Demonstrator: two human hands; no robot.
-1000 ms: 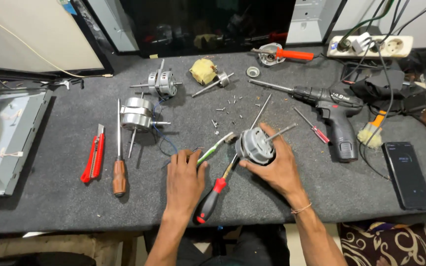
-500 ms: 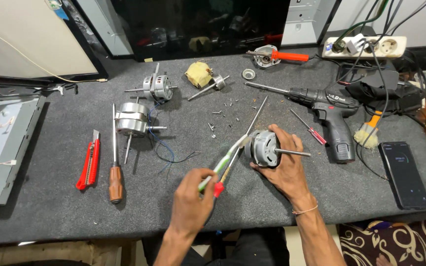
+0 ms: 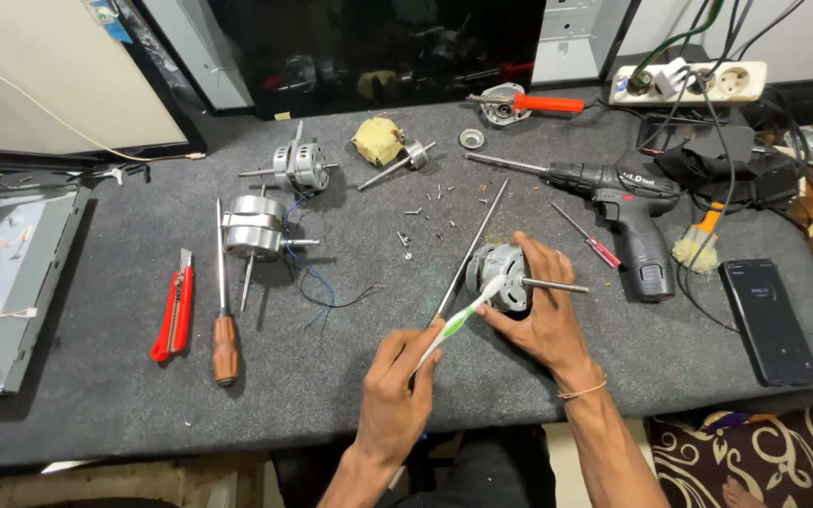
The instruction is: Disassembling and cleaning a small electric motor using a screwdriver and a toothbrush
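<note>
While my right hand (image 3: 543, 320) clamps the small silver electric motor (image 3: 501, 277) on the grey felt-covered bench (image 3: 350, 376), just left of the black cordless drill (image 3: 628, 212), my left hand (image 3: 397, 390) grips a green-and-white toothbrush (image 3: 458, 320), bristles touching the casing. Brushing seems underway; next I'd judge short, light strokes, motor held steady.

Motor (image 3: 503, 277) sits under the right hand (image 3: 543, 315); drill (image 3: 628, 212) right of it; 2 motors (image 3: 254, 229) and screwdriver (image 3: 223, 301) lie left.
</note>
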